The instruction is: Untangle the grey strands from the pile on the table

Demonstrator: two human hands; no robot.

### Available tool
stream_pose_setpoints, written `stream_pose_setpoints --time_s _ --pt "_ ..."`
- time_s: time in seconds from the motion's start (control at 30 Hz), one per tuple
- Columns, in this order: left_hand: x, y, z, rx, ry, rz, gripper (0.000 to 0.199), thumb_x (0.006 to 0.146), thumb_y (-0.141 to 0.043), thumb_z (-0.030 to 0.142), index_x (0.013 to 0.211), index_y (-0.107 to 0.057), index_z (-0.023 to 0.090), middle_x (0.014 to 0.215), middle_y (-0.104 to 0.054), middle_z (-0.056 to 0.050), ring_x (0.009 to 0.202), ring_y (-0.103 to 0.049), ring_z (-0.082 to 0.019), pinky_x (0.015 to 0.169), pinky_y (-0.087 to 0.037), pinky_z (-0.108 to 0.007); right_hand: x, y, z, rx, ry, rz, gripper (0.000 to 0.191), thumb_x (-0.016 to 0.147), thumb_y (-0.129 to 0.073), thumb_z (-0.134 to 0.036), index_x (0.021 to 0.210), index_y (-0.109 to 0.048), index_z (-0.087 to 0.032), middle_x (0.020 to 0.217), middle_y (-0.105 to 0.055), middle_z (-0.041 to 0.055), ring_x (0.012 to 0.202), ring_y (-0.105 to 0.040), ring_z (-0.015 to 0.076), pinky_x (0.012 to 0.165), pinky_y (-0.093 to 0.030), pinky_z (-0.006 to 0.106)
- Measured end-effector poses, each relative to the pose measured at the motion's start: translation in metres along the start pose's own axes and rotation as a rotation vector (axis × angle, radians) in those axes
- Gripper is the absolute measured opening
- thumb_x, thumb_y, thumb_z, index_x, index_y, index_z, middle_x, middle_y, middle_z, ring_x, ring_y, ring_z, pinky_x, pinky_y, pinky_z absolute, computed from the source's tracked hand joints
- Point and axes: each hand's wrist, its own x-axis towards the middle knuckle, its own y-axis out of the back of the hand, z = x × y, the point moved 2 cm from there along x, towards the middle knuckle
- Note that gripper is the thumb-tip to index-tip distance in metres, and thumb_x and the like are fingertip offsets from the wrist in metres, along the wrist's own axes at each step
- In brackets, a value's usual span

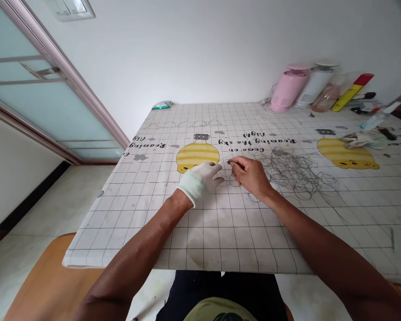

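My left hand (203, 177), in a white glove with a pale green cuff, is over the checked tablecloth beside a printed yellow balloon. Its fingers reach right and are slightly apart. Close to its right, my bare right hand (249, 173) has its thumb and index finger pinched together; a thin wire seems to run from them toward the glove. What the right fingers grip is too small to name. A loose tangle of thin dark wire (297, 174) lies on the cloth right of my right hand. Several bent wire shapes (187, 124) lie in a row near the back left.
A pink cylinder (288, 89) and a white one (314, 84) stand by the wall at the back right, near a bottle (325, 98) and a yellow-red box (352, 92). A crumpled glove (359, 139) lies farther right. A green-white packet (162, 105) sits at the back left corner.
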Motion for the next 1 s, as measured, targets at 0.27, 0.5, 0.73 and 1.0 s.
stream_pose_setpoints --time_s 0.27,0.5,0.73,1.0 --pt "0.001 -0.019 -0.021 0.082 0.044 0.107 0.027 0.096 -0.065 0.050 0.111 -0.076 0.030 0.090 -0.070 -0.003 0.085 -0.067 -0.022 0.067 -0.040 -0.029 -0.004 -0.007 0.000 0.117 -0.142 -0.042 0.027 0.097 -0.067 -0.046 0.100 -0.077 -0.021 0.069 -0.065 0.0021 0.041 -0.058 0.0120 0.030 -0.037 0.022" --pt "-0.002 -0.023 -0.022 -0.003 0.065 0.143 0.032 0.100 -0.061 0.049 0.083 -0.076 0.025 0.076 -0.068 -0.003 0.075 -0.064 -0.019 0.063 -0.037 -0.029 -0.007 -0.009 -0.002 0.083 -0.065 0.038 0.029 0.098 -0.065 -0.047 0.099 -0.076 -0.021 0.068 -0.064 0.0015 0.043 -0.057 0.0116 0.032 -0.039 0.023" --pt "-0.004 -0.024 -0.018 -0.044 0.206 0.178 0.034 0.101 -0.060 0.049 0.086 -0.078 0.026 0.081 -0.073 -0.003 0.081 -0.068 -0.020 0.066 -0.042 -0.030 -0.015 -0.020 -0.002 0.090 -0.050 0.126 0.030 0.101 -0.059 -0.044 0.105 -0.075 -0.019 0.070 -0.066 0.0002 0.041 -0.056 0.0106 0.036 -0.046 0.024" --pt "-0.014 0.011 -0.016 -0.024 0.219 0.581 0.032 0.098 -0.067 0.046 0.119 -0.078 0.024 0.085 -0.075 -0.005 0.085 -0.070 -0.022 0.079 -0.051 -0.034 -0.011 -0.015 0.001 -0.015 0.036 0.045 0.024 0.101 -0.057 -0.036 0.104 -0.075 -0.021 0.071 -0.065 -0.0001 0.047 -0.056 0.0116 0.043 -0.044 0.024"
